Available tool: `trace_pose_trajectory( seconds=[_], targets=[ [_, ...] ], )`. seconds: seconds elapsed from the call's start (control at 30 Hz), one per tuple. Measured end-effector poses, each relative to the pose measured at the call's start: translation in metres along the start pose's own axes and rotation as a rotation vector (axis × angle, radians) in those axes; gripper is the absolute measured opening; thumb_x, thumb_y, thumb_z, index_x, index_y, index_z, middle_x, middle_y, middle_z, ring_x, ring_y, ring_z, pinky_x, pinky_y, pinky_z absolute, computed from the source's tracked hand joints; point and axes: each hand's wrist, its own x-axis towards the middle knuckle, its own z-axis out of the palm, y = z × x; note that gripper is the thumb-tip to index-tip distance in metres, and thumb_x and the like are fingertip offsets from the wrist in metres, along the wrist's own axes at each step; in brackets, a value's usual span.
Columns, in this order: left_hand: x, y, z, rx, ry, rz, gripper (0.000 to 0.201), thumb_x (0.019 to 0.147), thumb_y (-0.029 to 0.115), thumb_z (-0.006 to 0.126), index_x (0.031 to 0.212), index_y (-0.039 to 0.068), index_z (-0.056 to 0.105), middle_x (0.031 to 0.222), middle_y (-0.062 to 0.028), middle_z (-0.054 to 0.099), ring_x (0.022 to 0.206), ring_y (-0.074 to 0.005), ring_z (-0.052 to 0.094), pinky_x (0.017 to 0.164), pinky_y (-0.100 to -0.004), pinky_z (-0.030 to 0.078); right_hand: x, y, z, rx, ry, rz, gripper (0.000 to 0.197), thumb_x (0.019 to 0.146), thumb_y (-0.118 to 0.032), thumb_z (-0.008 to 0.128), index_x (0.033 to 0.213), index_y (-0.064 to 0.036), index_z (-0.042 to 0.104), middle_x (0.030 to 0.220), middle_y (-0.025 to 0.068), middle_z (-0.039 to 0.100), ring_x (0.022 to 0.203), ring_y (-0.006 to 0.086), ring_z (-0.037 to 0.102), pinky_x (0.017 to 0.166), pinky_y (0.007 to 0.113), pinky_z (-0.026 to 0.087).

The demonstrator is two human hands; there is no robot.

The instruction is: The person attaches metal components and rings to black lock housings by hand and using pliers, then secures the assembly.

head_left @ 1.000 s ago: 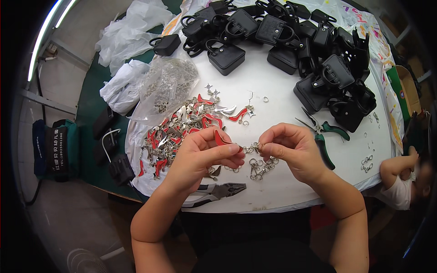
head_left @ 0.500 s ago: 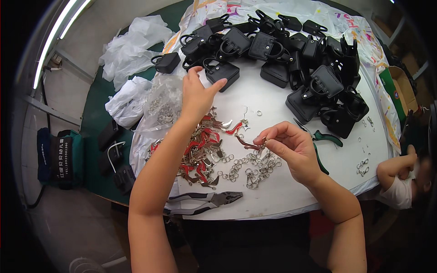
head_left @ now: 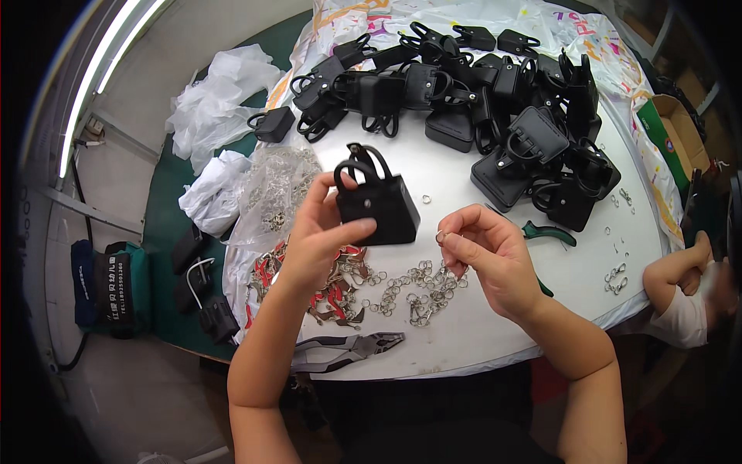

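A miniature black handbag (head_left: 386, 216) with two looped handles is held upright above the table in my left hand (head_left: 315, 236), fingers behind it and thumb across its front. My right hand (head_left: 495, 259) is closed in a pinch on a small metal ring (head_left: 440, 237); whatever hangs from it is mostly hidden by the fingers. Below and between the hands lie linked metal rings and clasps (head_left: 421, 298). Red and brown charms with metal parts (head_left: 332, 298) are heaped under my left forearm. One loose ring (head_left: 426, 199) lies just right of the bag.
Many more black mini handbags (head_left: 529, 131) crowd the table's far side. Grey-handled pliers (head_left: 352, 349) rest at the near edge; green-handled pliers (head_left: 549, 233) lie beyond my right hand. A clear bag of metal parts (head_left: 274, 193) sits left. Another person's arm (head_left: 676, 271) is at the right edge.
My left hand has taken hold of a black mini handbag at the pile and brought it nearer, beside my right hand. My right hand keeps its pinch, with the dangling charm now mostly out of sight.
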Motion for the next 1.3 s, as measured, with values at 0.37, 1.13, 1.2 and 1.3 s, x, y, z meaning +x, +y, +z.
trace_pose_trajectory(
  seconds=[0.37, 1.13, 1.2, 1.3],
  targets=[
    [-0.072, 0.008, 0.002, -0.202, -0.087, -0.226, 0.075, 0.07, -0.002, 0.068, 0.136, 0.006, 0.034, 0.121, -0.0121, 0.054, 0.113, -0.0217, 0.058, 0.1, -0.0338, 0.044, -0.01, 0.0, 0.014, -0.433, -0.32, -0.225, 0.008, 0.084, 0.001, 0.07, 0.089, -0.002, 0.065, 0.083, 0.0015, 0.061, 0.072, 0.0062, 0.057, 0.062, 0.021, 0.045],
    [-0.11, 0.019, -0.001, 0.818, -0.201, 0.517, 0.051, 0.059, -0.004, 0.078, 0.104, 0.007, 0.06, 0.112, -0.0168, 0.06, 0.099, -0.0326, 0.061, 0.083, -0.0413, 0.049, -0.016, 0.018, 0.024, -0.607, -0.294, -0.376, 0.011, 0.085, 0.0, 0.068, 0.093, -0.0011, 0.061, 0.089, 0.0085, 0.06, 0.077, 0.0165, 0.058, 0.068, 0.028, 0.047],
    [-0.114, 0.017, 0.002, 0.873, -0.18, 0.562, 0.05, 0.058, -0.005, 0.078, 0.103, 0.007, 0.06, 0.111, -0.0164, 0.06, 0.097, -0.0325, 0.062, 0.081, -0.0418, 0.05, -0.016, 0.016, 0.028, -0.678, -0.314, -0.361, 0.011, 0.085, -0.002, 0.068, 0.093, -0.002, 0.06, 0.09, 0.009, 0.06, 0.08, 0.0193, 0.057, 0.071, 0.03, 0.047],
    [-0.135, 0.013, -0.004, 0.955, -0.162, 0.537, 0.052, 0.057, 0.0, 0.082, 0.102, 0.006, 0.057, 0.109, -0.0163, 0.062, 0.091, -0.0326, 0.064, 0.075, -0.0419, 0.052, -0.017, 0.014, 0.032, -0.931, -0.33, -0.561, 0.016, 0.081, -0.003, 0.069, 0.094, -0.0038, 0.059, 0.094, 0.0086, 0.057, 0.086, 0.0251, 0.054, 0.076, 0.035, 0.044]
  ],
)
